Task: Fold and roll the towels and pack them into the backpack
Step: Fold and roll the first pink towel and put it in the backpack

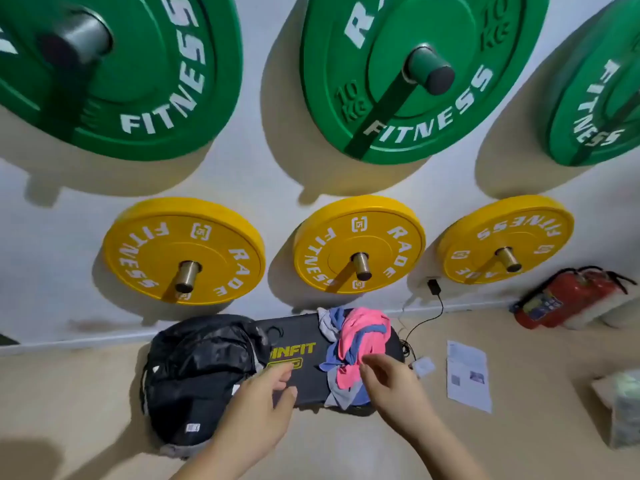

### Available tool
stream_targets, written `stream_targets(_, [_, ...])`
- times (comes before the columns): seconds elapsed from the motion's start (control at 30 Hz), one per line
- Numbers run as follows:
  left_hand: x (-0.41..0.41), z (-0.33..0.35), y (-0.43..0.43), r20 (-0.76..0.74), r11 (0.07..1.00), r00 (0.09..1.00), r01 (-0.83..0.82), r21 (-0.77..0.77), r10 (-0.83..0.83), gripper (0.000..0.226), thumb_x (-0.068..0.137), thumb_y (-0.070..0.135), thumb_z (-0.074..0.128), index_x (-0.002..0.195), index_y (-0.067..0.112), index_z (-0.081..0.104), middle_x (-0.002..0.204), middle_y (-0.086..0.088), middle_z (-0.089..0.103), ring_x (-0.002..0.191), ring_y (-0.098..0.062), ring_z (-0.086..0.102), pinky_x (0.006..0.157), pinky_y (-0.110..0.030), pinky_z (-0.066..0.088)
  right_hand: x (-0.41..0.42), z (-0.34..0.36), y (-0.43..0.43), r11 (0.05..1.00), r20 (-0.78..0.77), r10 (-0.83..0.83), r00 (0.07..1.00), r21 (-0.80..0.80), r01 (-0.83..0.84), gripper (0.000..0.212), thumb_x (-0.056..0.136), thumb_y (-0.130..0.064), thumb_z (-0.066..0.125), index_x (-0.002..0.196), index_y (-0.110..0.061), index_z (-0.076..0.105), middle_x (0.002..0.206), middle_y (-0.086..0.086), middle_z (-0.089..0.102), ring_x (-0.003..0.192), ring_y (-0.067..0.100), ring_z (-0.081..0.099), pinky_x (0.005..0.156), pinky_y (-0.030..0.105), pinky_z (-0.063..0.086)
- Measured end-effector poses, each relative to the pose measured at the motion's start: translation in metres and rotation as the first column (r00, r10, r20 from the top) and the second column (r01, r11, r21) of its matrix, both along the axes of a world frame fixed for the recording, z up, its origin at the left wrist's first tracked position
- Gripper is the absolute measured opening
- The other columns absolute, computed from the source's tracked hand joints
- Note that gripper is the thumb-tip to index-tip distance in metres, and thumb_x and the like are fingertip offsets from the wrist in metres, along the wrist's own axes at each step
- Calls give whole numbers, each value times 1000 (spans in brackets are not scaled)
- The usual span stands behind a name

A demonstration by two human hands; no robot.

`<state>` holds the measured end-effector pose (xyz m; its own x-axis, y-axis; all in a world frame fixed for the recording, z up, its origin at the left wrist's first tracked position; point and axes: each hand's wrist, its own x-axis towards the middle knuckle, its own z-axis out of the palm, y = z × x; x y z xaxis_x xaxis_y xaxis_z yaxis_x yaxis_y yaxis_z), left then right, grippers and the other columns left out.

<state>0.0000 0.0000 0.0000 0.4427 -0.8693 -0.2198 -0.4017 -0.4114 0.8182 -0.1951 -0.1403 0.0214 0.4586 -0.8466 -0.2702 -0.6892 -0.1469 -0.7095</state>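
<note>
A heap of crumpled towels [360, 344], pink, blue and grey, lies on the right end of a black board [308, 386] with yellow lettering on the floor. A black backpack [197, 368] lies flat to the left of the board, partly over its left end. My left hand [266, 389] hovers over the board's middle, fingers apart and empty. My right hand [391, 382] is at the near edge of the towel heap, fingers spread, touching or just above the cloth.
Yellow [183, 251] and green weight plates [415, 74] hang on pegs on the white wall behind. A red fire extinguisher [568, 299] lies at the right. A paper sheet [467, 375], a small white box [424, 367], a charger cable [429, 320] and a plastic-wrapped bundle [623, 407] lie on the beige floor.
</note>
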Motion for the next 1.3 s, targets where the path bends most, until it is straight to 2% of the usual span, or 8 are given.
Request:
stream_targets(0.1, [41,-38,-39,-17,999,999,35,34,-34,39,94,28,63,133,30,61,120,21,64,107,9,61,98,-25,52,45,-33,-32,992,9,-96,995,82,95,20,99,-24,55,104,-13,71,97,2,75,97,17,68,81,25,51])
stream_targets(0.27, [64,-115,-104,-13,990,993,119,81,-118,39,94,31,62,133,32,60,121,23,63,108,9,60,97,-20,49,79,-122,-102,975,-13,-179,984,134,179,16,98,-22,55,92,-18,69,73,-8,68,72,10,61,66,22,46])
stream_targets(0.4, [70,-227,-144,-32,991,994,108,78,-106,35,89,38,58,123,35,66,113,26,67,105,7,63,95,-27,54,81,-248,-163,964,-50,-262,964,39,264,30,95,-20,54,66,-26,54,53,-16,55,50,7,44,54,26,38])
stream_targets(0.63, [70,-444,-187,-35,998,998,59,29,-58,32,93,17,66,122,29,69,115,21,70,108,5,65,99,-28,53,84,-486,-223,945,10,-296,955,-145,294,25,93,-28,60,74,-12,60,66,2,60,65,23,55,61,35,45])
stream_targets(0.77, [56,-516,-201,-53,999,998,15,-28,-16,31,92,8,66,118,25,70,107,17,71,98,9,66,91,-10,50,85,-563,-243,912,46,-327,944,-247,327,37,85,-34,67,61,-16,46,52,-2,47,51,16,41,49,33,32])
stream_targets(1.0, [38,-515,-189,-33,987,992,118,-107,-122,33,95,17,61,126,26,65,113,12,69,104,4,64,94,-18,52,84,-582,-245,858,117,-369,922,-337,386,40,90,-24,58,57,-16,37,51,1,42,49,23,38,48,33,25])
stream_targets(1.17, [45,-485,-164,23,989,998,64,-136,-61,31,93,16,63,121,30,67,109,14,69,98,4,67,92,-25,55,82,-509,-235,804,304,-349,886,-388,450,43,89,-24,63,53,-5,48,52,12,50,51,30,47,54,41,42])
stream_targets(1.3, [45,-447,-163,36,973,999,-4,-230,13,33,91,22,64,105,51,60,110,22,69,93,7,67,88,-28,56,80,-424,-210,838,498,-223,838,-341,425,34,88,-32,74,64,-10,64,66,0,69,76,13,70,70,34,54])
